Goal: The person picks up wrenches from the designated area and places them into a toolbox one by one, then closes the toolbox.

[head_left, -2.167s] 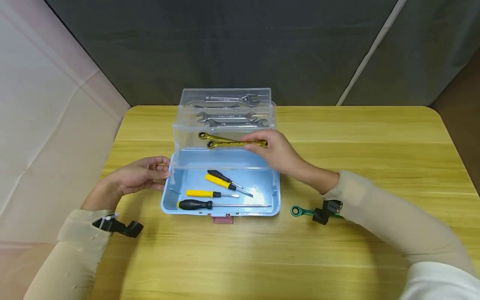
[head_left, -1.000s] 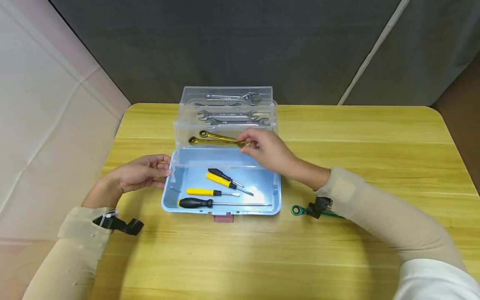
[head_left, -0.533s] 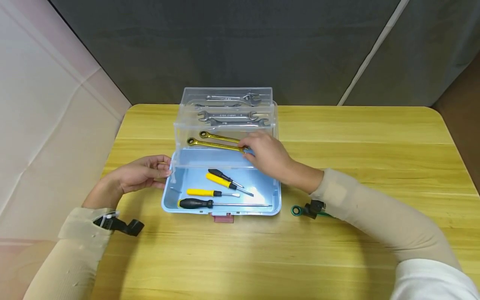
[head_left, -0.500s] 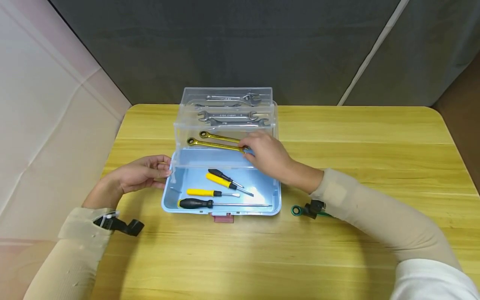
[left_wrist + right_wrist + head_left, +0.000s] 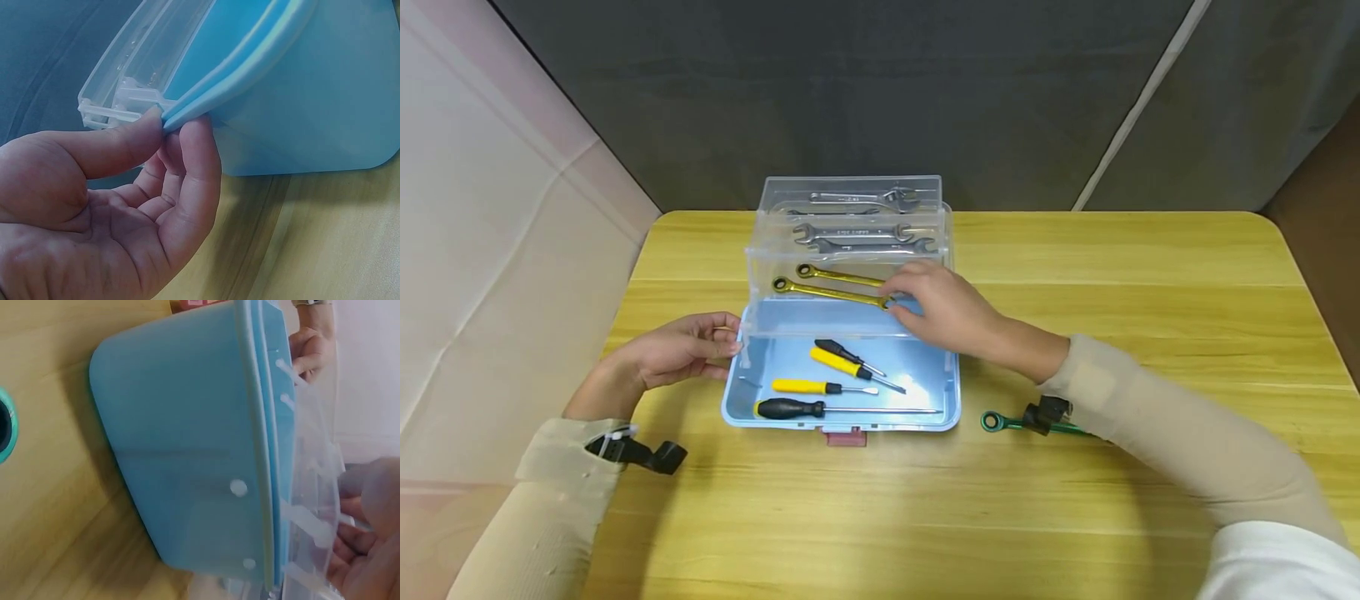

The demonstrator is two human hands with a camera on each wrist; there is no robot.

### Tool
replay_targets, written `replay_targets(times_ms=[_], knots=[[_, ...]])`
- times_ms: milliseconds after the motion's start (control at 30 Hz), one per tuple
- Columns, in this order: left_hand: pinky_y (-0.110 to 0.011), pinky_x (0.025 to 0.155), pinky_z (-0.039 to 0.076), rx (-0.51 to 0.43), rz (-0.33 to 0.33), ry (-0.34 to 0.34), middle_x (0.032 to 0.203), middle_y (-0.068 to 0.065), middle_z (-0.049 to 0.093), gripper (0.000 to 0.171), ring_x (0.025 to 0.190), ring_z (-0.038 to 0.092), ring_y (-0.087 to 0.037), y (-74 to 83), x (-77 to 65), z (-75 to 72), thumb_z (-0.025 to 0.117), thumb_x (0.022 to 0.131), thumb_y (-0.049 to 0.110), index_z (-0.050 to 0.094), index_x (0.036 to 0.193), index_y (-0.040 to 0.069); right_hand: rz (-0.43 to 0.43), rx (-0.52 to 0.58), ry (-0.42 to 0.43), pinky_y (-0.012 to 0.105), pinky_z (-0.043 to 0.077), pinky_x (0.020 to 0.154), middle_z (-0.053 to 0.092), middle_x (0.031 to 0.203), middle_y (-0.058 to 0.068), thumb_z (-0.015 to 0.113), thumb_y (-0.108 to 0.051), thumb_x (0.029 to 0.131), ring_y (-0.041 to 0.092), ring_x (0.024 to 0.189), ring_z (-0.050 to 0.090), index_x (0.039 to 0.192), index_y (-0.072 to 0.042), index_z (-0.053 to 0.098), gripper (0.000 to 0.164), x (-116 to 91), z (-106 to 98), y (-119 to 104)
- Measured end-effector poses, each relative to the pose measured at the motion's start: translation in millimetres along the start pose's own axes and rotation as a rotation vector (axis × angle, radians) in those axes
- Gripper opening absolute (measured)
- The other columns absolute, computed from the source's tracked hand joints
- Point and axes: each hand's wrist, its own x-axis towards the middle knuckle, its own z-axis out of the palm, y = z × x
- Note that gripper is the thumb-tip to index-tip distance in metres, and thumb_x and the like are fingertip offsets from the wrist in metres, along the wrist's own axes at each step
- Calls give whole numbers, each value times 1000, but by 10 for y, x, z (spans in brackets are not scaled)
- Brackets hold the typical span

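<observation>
We are seeing the front gold wrench (image 5: 827,292) lying farther left at the lowest clear tray (image 5: 763,304) than about two seconds ago, and the right hand (image 5: 951,308), then gripping it partway along its shaft, is now staying at its right end. By our judgement the placing is nearly finishing, since the wrench is now running parallel with the rear gold wrench (image 5: 838,275) instead of converging on it. Its long axis is stretching left to right across the blue toolbox (image 5: 319,106), with the ring end pointing left and the other end sloping slightly nearer to us. The right hand is keeping thumb and forefinger a little apart around that end, but with the hand covering it and the wrist view blurring, we cannot tell whether it is pinching or merely touching. The left hand (image 5: 688,348) is pinching the toolbox's left rim between thumb and fingers.
</observation>
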Motion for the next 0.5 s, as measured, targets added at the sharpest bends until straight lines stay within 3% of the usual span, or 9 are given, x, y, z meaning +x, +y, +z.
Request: replay_targets(times_ms=[133,267,500], knots=[[-31,84,60,-2,4,-4,101,-1,65,13,94,69,-15,-9,-1,-4,50,105,-1,52,115,6,-54,21,-29,42,46,107,68,124,4,68,-18,98,24,123,56,127,-10,70,30,-65,-97,24],[-31,84,60,-3,3,-2,101,-1,65,12,94,69,-16,-10,-1,-6,50,105,-1,52,115,6,-123,31,-95,46,43,111,62,137,4,70,-25,98,24,133,50,136,-12,64,40,-162,-200,47],[-31,84,60,20,-13,30,101,-2,64,12,94,69,-16,-1,-6,-6,51,105,0,52,116,6,-271,27,-217,51,33,119,36,162,8,70,-40,96,26,149,31,156,-9,38,74,-417,-345,89]])
